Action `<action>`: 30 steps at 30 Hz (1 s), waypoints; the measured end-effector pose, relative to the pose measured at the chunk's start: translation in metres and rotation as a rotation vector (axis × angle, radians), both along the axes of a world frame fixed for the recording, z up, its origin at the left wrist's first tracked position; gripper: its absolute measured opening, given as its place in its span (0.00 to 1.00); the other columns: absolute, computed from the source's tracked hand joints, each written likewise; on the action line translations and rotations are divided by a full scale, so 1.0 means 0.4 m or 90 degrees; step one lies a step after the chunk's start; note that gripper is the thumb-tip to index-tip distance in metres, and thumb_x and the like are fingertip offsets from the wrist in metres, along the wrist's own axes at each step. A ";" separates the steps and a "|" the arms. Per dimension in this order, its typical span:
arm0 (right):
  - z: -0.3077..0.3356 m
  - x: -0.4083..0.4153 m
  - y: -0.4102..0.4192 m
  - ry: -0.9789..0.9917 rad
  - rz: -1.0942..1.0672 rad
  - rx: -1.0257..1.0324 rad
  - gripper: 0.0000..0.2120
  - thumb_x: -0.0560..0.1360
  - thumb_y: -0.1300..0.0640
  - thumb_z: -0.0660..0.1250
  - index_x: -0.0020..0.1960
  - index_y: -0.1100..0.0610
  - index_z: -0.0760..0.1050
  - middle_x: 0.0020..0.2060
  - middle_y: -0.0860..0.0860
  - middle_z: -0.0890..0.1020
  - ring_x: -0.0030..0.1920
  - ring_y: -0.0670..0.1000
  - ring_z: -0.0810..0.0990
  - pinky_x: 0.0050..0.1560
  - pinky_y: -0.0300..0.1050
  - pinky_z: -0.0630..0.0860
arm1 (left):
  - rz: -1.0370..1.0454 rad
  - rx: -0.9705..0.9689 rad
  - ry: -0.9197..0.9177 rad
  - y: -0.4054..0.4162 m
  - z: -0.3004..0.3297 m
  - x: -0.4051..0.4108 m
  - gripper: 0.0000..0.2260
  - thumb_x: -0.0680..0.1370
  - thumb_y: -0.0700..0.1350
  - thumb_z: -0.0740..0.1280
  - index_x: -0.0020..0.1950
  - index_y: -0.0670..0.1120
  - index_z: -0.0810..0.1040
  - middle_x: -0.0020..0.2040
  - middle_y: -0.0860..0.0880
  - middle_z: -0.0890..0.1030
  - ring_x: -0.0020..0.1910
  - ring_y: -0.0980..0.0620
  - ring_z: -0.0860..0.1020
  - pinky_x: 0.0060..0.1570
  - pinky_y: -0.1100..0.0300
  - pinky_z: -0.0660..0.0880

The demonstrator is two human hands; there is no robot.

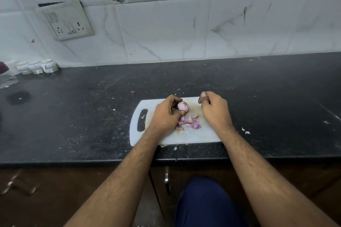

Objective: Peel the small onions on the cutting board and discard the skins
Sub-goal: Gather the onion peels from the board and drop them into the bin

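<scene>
A white cutting board (184,134) lies on the black counter near its front edge. My left hand (166,114) grips a small pale-pink onion (182,106) just above the board, thumb under it. My right hand (214,110) hovers a short way to the right of the onion, its thumb and forefinger pinched together; what they pinch is too small to tell. A heap of purple skins (190,121) lies on the board between the two hands.
Black counter (267,97) runs wide on both sides, dotted with skin scraps (246,131). Small white jars (36,66) and a clear container (7,77) stand far left by the tiled wall. A socket plate (68,21) is on the wall. Cabinet doors sit below.
</scene>
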State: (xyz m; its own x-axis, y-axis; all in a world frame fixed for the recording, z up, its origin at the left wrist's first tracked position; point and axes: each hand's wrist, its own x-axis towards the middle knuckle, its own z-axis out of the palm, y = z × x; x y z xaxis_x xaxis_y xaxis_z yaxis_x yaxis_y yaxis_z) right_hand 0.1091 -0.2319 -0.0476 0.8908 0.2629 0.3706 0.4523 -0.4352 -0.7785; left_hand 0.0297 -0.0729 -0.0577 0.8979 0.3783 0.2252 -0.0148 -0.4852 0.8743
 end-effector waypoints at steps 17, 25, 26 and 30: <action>0.011 -0.034 0.005 0.011 0.284 -0.123 0.24 0.83 0.38 0.56 0.56 0.51 0.85 0.35 0.53 0.85 0.31 0.46 0.78 0.40 0.55 0.81 | 0.155 -0.005 -0.025 0.008 0.002 0.015 0.12 0.79 0.38 0.72 0.60 0.46 0.77 0.52 0.52 0.83 0.54 0.53 0.81 0.57 0.60 0.77; 0.005 -0.018 0.006 0.061 0.162 -0.002 0.22 0.86 0.44 0.56 0.55 0.55 0.84 0.49 0.45 0.88 0.50 0.45 0.86 0.60 0.52 0.81 | 0.193 -0.047 -0.040 0.012 0.003 0.014 0.10 0.79 0.40 0.71 0.60 0.45 0.77 0.55 0.50 0.84 0.55 0.53 0.82 0.60 0.59 0.77; 0.003 -0.021 0.008 0.059 0.163 -0.044 0.22 0.85 0.43 0.55 0.57 0.54 0.84 0.50 0.45 0.87 0.50 0.47 0.87 0.60 0.52 0.81 | 0.199 -0.055 -0.048 0.011 0.005 0.011 0.09 0.80 0.41 0.70 0.60 0.45 0.77 0.54 0.51 0.84 0.54 0.53 0.81 0.59 0.59 0.76; 0.017 -0.044 0.007 0.091 0.264 -0.060 0.22 0.85 0.43 0.56 0.56 0.54 0.85 0.50 0.44 0.88 0.48 0.47 0.87 0.56 0.51 0.82 | 0.255 -0.070 -0.084 0.006 0.025 -0.010 0.07 0.83 0.49 0.67 0.52 0.45 0.74 0.44 0.54 0.79 0.43 0.55 0.77 0.43 0.70 0.70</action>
State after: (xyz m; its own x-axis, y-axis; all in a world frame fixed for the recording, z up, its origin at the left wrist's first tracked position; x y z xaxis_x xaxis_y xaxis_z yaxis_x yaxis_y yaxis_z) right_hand 0.0916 -0.2291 -0.0407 0.7430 0.6360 0.2086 0.4946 -0.3118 -0.8113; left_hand 0.0259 -0.0707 -0.0478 0.6414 0.7189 0.2678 0.0405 -0.3802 0.9240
